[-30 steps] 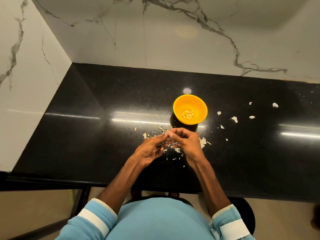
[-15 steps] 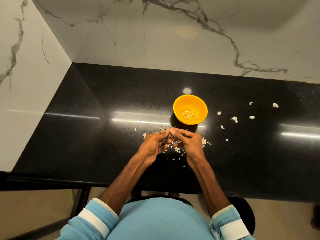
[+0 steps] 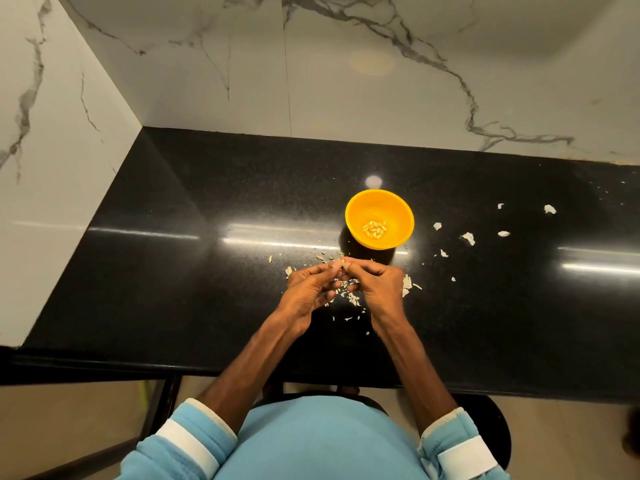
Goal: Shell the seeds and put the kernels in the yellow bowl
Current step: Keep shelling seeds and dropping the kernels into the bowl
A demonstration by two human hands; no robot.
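Left hand (image 3: 310,289) and right hand (image 3: 379,284) both pinch a tiny seed (image 3: 342,262) near the bowl (image 3: 350,216), probably light, brittle, slippery, best gripped at its edges.

- This looks like a kitchen in a home.
- The tabletop (image 3: 207,271) is black, shiny stone, like a kitchen counter, and it fits into a corner.
- The back wall (image 3: 346,98) and the side wall (image 3: 52,168) are white marble slabs with grey veins.
- A small yellow bowl (image 3: 393,207) stands on the tabletop with pale kernels (image 3: 374,228) in it.
- Bits of shell (image 3: 468,238) lie scattered on the stone around it.
- A dark round stool (image 3: 491,427) stands by the tabletop's near edge, on a plain tan floor (image 3: 69,410).
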